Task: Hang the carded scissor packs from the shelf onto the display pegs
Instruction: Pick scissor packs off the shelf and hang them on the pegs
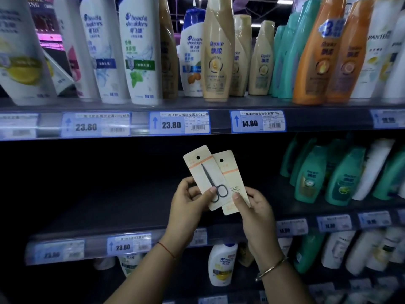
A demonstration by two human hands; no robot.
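Observation:
Two cream carded scissor packs are fanned out in front of the dark middle shelf. The front pack (205, 172) shows small dark scissors and a punched hang hole at its top. My left hand (188, 200) pinches its lower edge with the thumb on the card. The rear pack (230, 172) overlaps behind it, tilted right, with its own hang hole, and my right hand (255, 207) grips its lower right corner. No display pegs are in view.
A dark, bare stretch of shelf (98, 205) lies behind my hands. Teal and white shampoo bottles (341, 174) stand at its right. The upper shelf (197, 104) holds rows of bottles above price tags (179, 123). More bottles (221, 264) sit below.

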